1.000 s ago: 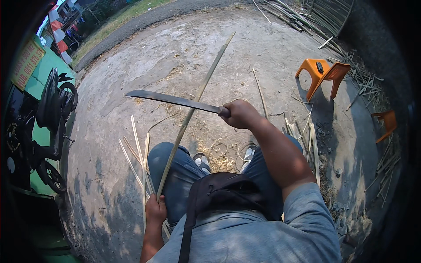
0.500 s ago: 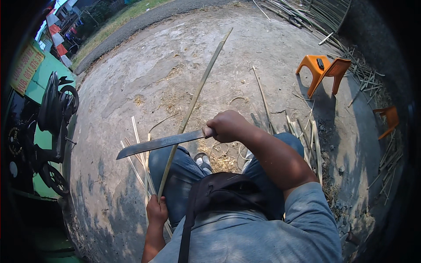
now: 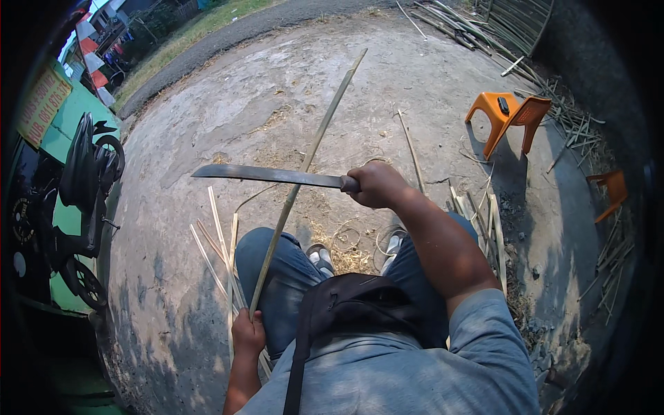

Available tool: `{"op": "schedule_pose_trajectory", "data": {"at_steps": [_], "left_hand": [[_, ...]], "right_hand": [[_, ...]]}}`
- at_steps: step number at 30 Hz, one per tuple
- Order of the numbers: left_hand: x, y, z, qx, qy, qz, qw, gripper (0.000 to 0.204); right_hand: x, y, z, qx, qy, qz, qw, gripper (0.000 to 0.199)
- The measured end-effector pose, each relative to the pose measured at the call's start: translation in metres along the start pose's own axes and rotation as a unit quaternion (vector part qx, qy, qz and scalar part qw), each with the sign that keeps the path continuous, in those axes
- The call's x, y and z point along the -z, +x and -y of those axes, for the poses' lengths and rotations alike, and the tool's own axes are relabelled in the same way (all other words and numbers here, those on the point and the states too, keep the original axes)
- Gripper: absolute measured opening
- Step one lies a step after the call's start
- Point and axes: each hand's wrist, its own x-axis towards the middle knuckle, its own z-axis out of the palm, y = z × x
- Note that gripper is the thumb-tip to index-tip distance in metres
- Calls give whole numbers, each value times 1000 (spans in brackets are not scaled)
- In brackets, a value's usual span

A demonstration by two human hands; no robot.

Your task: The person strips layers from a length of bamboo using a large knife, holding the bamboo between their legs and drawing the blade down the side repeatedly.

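My left hand [image 3: 248, 333] is closed round the near end of a long bamboo strip [image 3: 312, 149], which slants away from me to the upper right. In my right hand [image 3: 377, 185] is the handle of a machete [image 3: 270, 175], its long blade pointing left. The blade crosses the strip around mid-length; whether it touches or passes just above, I cannot tell. Several pale split strips [image 3: 223, 256] lie beside my left leg, partly hidden by it.
More bamboo strips [image 3: 496, 235] rest by my right leg. An orange plastic chair [image 3: 508, 117] with a small dark object on it stands at far right, another orange chair [image 3: 610, 190] nearer the edge. Bamboo poles [image 3: 456, 31] lie at the back; a motorcycle [image 3: 86, 200] is at left.
My right hand has moved away from me and slightly right with the machete. The blade now crosses the strip farther up and lies more level. My left hand stays in place.
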Motion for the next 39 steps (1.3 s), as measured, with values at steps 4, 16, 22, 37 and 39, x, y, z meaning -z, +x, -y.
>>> {"op": "schedule_pose_trajectory", "data": {"at_steps": [4,16,22,37,39], "left_hand": [[-3,0,5,-1,-6,-6,1000,58],[-2,2,-1,11,-24,7,1000,60],[-3,1,2,10,-9,1,1000,60],[-5,1,-1,13,-17,-8,1000,64],[-5,1,0,13,-14,-9,1000,64]], "right_hand": [[1,0,8,-9,24,35,999,16],[-1,0,7,1,37,26,999,15],[0,1,7,-6,15,22,1000,14],[-4,1,3,15,52,1,999,16],[-5,2,2,15,39,1,999,16]]}}
